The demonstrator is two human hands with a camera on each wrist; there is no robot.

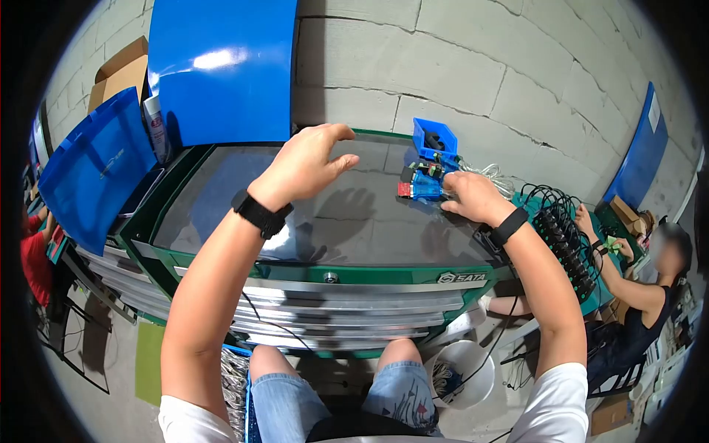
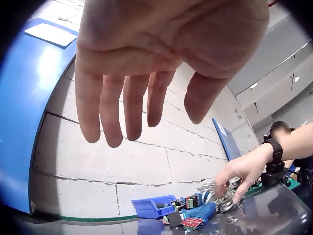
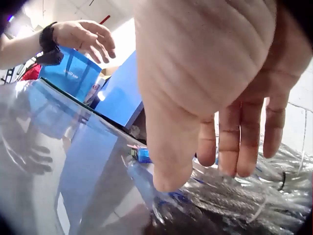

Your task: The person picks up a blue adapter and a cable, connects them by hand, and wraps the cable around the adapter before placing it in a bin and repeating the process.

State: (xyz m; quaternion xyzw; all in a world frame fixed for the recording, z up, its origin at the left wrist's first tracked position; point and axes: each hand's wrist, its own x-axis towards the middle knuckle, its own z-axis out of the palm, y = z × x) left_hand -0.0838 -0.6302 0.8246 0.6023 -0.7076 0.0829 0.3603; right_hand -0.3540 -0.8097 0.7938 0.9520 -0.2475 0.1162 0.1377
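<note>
In the head view my left hand (image 1: 306, 166) is in the air above the grey worktop (image 1: 295, 232), fingers loosely extended, holding nothing. My right hand (image 1: 475, 198) is at the right, beside a blue item (image 1: 426, 186) with a small red board (image 1: 405, 190) at its left end. Clear-sheathed cables (image 1: 493, 176) lie behind that hand. The right wrist view shows its fingers (image 3: 239, 137) extended over the cables (image 3: 230, 200), with nothing visibly gripped; any light contact is hidden. Green terminal parts (image 2: 191, 201) lie by the blue item in the left wrist view.
A blue bin (image 1: 437, 139) holding dark parts stands at the worktop's back edge. Black cables (image 1: 550, 203) lie on the green surface at right, near a seated person (image 1: 650, 295). A spray can (image 1: 156, 129) and blue bag (image 1: 100, 170) stand left; a white bucket (image 1: 473, 373) is below.
</note>
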